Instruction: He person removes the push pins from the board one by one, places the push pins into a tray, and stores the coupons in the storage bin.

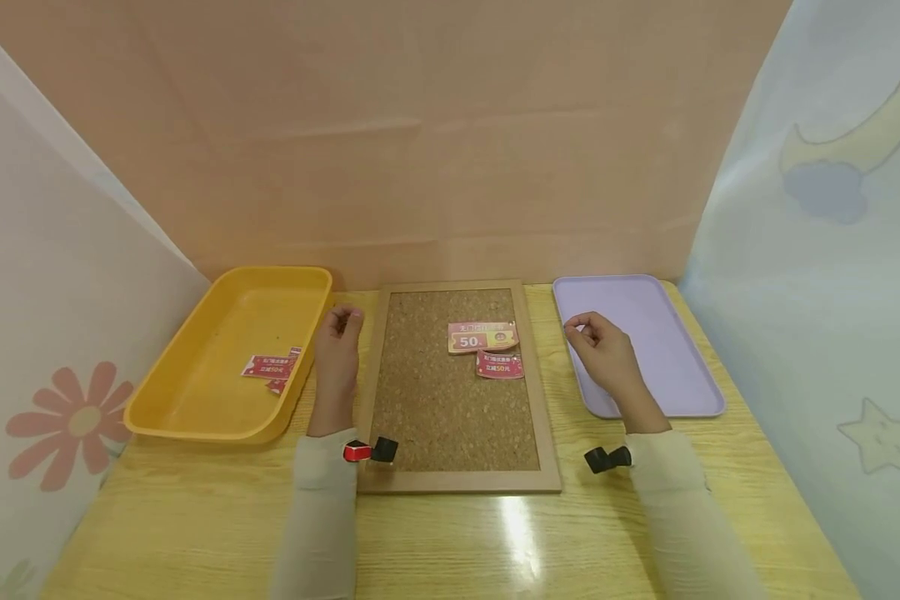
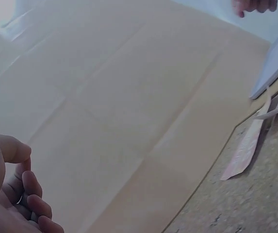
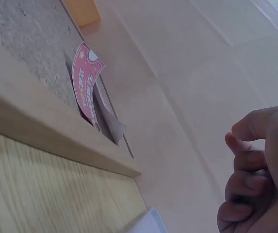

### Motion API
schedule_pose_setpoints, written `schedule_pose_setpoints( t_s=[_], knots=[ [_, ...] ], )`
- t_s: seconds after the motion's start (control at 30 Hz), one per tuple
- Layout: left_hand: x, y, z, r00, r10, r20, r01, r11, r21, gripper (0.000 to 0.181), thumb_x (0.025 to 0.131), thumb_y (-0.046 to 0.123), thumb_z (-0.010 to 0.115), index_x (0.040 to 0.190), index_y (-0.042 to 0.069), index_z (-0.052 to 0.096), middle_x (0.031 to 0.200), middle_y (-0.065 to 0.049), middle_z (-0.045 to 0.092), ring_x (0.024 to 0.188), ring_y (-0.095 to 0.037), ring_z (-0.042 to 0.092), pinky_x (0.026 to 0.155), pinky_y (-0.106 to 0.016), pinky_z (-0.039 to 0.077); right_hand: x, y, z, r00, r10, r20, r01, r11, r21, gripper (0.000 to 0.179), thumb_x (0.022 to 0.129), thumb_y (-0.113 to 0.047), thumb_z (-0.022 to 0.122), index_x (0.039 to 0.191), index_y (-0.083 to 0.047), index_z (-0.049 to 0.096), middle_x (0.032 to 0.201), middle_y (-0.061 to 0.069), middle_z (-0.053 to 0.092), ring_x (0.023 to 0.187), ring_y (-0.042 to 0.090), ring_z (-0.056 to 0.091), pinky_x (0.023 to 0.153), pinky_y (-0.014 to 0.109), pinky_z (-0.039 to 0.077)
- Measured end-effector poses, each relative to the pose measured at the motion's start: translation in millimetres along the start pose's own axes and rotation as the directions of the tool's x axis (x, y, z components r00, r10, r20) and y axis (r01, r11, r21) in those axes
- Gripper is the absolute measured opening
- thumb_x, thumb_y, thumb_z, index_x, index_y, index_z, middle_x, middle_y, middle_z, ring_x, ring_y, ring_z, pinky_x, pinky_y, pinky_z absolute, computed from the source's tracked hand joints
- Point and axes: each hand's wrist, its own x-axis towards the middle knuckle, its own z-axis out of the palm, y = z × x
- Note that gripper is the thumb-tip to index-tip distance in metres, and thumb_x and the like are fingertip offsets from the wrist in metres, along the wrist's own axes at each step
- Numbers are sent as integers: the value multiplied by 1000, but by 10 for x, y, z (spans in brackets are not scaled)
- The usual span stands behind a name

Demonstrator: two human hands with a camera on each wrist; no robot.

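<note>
My left hand is raised between the yellow bin and the corkboard, its fingers curled and thumb tip against the index finger. Nothing shows in its grip. Over the left edge of the lilac tray, my right hand also has curled fingers, thumb and index tips together, with no object visible between them. Two paper coupons are on the board's upper right: a yellow and pink one marked 50, and a smaller pink-red one just below it. Their edges curl up off the cork in the right wrist view.
A yellow bin on the left holds a pink coupon and other red paper pieces by its right wall. The lilac tray lies at the right. Behind the table stands a tan backdrop, with pale decorated walls at the sides.
</note>
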Motion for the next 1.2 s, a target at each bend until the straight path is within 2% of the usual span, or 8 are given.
schedule_pose_setpoints(
  t_s=[0.1, 0.27, 0.47, 0.63, 0.9, 1.03, 1.1, 1.2],
  knots=[
    [-14, -28, 91, 999, -6, 39, 3, 998, 68, 19, 101, 20, 54, 108, 2, 53, 100, -2, 50, 92, -16, 45, 84, -28, 37, 26, -55, 53, 1000, -18, 7, 18, 1000, 6, 22, 98, -29, 58, 106, -9, 64, 68, 4, 47, 49, 10, 37, 42, 25, 30],
    [-21, -73, 254, 996, -22, 86, 13, 994, 105, 15, 100, 15, 55, 106, 1, 55, 96, -4, 51, 84, -16, 45, 75, -28, 37, 61, -164, 143, 999, -30, 26, 29, 999, 45, 22, 98, -29, 58, 106, -9, 63, 68, 4, 46, 50, 12, 36, 42, 25, 30],
    [-27, -162, 420, 987, -23, 161, -7, 983, 184, 17, 100, 14, 54, 108, -1, 55, 98, -7, 53, 85, -17, 46, 75, -29, 37, 87, -240, 276, 999, -30, 42, 26, 996, 85, 22, 98, -28, 59, 107, -8, 63, 67, 4, 45, 48, 12, 35, 41, 24, 29],
    [-47, -226, 559, 970, -69, 234, 23, 980, 196, 18, 101, 15, 53, 111, -1, 54, 100, -7, 51, 85, -18, 44, 73, -31, 37, 88, -265, 376, 998, -41, 55, 36, 995, 89, 22, 97, -26, 60, 109, -7, 64, 67, 4, 46, 48, 12, 35, 40, 24, 27],
    [-1, -358, 797, 923, -128, 362, 13, 953, 302, 24, 101, 24, 53, 116, 5, 56, 110, -10, 56, 96, -22, 50, 78, -33, 41, 88, -204, 480, 995, 2, 98, -7, 999, 48, 20, 97, -25, 61, 109, -9, 65, 68, 4, 45, 50, 14, 36, 42, 25, 27],
    [24, -467, 878, 907, -200, 371, 100, 957, 271, 22, 101, 25, 53, 114, 8, 56, 109, -7, 55, 97, -22, 49, 78, -31, 40, 85, -172, 509, 992, 15, 122, -20, 999, 37, 21, 97, -25, 61, 111, -10, 65, 68, 4, 45, 49, 15, 36, 42, 25, 27],
    [15, -516, 907, 894, -250, 372, 165, 955, 246, 22, 101, 27, 53, 115, 9, 55, 108, -7, 53, 98, -24, 48, 77, -33, 41, 83, -153, 520, 992, 17, 124, -21, 999, 30, 21, 97, -25, 61, 111, -10, 65, 68, 4, 45, 49, 15, 36, 42, 25, 28],
    [2, -588, 943, 865, -331, 378, 261, 939, 225, 26, 100, 33, 54, 117, 13, 54, 111, -6, 51, 102, -26, 47, 80, -36, 41, 83, -124, 530, 992, 24, 123, -26, 1000, 13, 19, 97, -26, 61, 110, -12, 65, 67, 3, 45, 49, 15, 36, 42, 25, 28]
  ],
)
